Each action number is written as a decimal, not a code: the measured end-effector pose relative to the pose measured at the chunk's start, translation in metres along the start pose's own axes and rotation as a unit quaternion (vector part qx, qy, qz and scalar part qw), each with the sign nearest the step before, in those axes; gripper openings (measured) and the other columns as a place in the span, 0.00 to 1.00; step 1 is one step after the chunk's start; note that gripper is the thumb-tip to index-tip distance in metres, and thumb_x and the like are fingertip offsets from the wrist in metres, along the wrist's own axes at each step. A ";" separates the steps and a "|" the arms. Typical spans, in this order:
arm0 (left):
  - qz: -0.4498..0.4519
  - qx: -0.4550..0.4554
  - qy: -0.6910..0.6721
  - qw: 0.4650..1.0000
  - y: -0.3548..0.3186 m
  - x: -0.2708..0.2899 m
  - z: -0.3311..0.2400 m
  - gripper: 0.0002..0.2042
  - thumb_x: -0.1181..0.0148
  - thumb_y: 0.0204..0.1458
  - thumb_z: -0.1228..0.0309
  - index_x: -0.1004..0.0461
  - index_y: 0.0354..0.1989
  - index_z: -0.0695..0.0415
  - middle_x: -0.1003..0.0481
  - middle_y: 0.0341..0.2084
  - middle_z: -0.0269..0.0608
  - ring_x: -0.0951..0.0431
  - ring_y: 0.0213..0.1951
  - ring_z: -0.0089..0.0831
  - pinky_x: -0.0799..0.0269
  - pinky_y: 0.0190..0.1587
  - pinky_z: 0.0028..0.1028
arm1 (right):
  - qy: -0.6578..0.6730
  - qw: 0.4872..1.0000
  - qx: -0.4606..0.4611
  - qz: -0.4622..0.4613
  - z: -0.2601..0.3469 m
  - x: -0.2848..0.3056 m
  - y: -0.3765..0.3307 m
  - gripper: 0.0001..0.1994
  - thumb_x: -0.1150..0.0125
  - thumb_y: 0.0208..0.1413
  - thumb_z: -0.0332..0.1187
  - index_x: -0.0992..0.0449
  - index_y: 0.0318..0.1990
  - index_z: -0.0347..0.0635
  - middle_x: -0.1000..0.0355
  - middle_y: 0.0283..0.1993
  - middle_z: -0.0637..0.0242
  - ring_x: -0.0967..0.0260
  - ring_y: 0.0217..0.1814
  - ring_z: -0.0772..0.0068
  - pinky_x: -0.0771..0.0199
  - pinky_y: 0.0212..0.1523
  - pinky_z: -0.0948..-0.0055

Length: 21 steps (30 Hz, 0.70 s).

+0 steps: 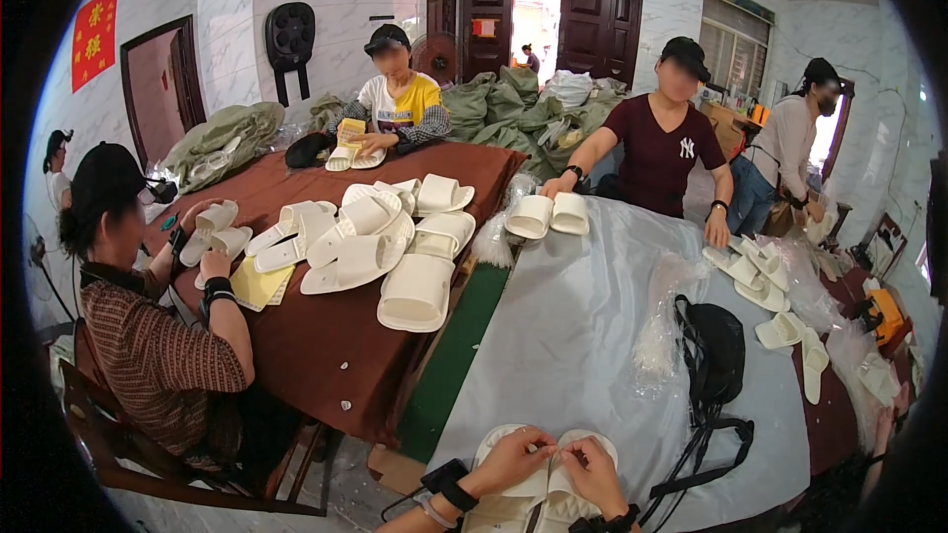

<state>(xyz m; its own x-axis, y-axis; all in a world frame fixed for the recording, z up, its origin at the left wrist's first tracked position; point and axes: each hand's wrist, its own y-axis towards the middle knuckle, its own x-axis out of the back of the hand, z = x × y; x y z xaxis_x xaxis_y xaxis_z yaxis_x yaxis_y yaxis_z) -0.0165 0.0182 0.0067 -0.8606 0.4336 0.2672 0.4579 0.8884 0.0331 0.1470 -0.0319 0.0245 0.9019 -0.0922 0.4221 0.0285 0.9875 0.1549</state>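
Note:
My left hand [512, 460] and my right hand [592, 474] both rest on a pair of cream slide slippers [528, 508] at the near edge of the grey-blue table cover [583, 326]. Fingertips of both hands meet at the middle of the pair, pinching something small I cannot make out. Each wrist wears a black band. The slippers lie side by side, straps up, partly hidden under my hands.
A black bag [713, 350] with straps lies to my right, beside clear plastic bags [660, 326]. A heap of cream slippers [380, 237] covers the brown table [316, 336]. Several other people work around the tables with slipper pairs. Green sacks [513, 104] pile up behind.

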 end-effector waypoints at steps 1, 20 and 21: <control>-0.003 0.009 0.003 1.000 0.000 0.000 0.000 0.08 0.43 0.52 0.69 0.26 0.35 0.60 0.27 0.27 0.34 0.31 0.28 0.20 0.35 0.30 0.21 | 0.000 1.000 0.000 0.000 0.000 0.000 0.000 0.06 0.43 0.51 0.29 0.29 0.33 0.35 0.34 0.31 0.64 0.36 0.30 0.73 0.35 0.32 0.78; 0.006 0.005 -0.012 1.000 -0.001 -0.001 0.002 0.08 0.42 0.52 0.68 0.25 0.35 0.60 0.27 0.28 0.35 0.31 0.29 0.20 0.36 0.30 0.21 | -0.010 1.000 0.008 0.003 -0.003 0.000 0.000 0.06 0.42 0.50 0.29 0.28 0.33 0.36 0.34 0.31 0.63 0.35 0.30 0.72 0.35 0.32 0.77; 0.008 0.007 -0.003 1.000 -0.001 0.000 0.000 0.08 0.42 0.52 0.68 0.25 0.35 0.60 0.27 0.28 0.35 0.31 0.29 0.20 0.36 0.30 0.21 | -0.011 1.000 0.008 0.003 -0.002 0.000 0.000 0.06 0.42 0.50 0.29 0.29 0.33 0.36 0.34 0.31 0.64 0.35 0.29 0.72 0.35 0.31 0.77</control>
<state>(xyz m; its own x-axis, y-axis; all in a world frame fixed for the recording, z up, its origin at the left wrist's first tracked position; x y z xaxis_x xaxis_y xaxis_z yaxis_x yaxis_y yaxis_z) -0.0171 0.0177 0.0063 -0.8544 0.4491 0.2615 0.4690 0.8831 0.0156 0.1477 -0.0312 0.0227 0.8921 -0.0892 0.4429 0.0162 0.9860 0.1661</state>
